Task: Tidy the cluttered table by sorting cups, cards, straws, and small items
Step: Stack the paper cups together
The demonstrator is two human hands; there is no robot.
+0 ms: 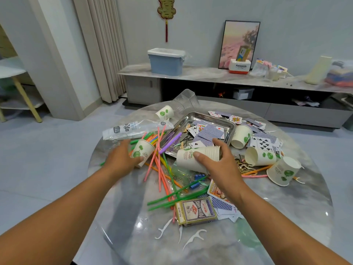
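Gripping a stack of paper cups [196, 157] sideways in the right hand [219, 165] above the straws [162, 169], left hand [122, 155] curled round a single paper cup [142, 151] near the steel tray [200, 131], playing cards [207, 133] scattered over tray and desk [286, 217]

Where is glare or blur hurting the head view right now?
Head view: glare patches sheen the round table near its front edge; the left hand by a paper cup is motion-blurred; wide-angle distortion bends the cabinet and walls.
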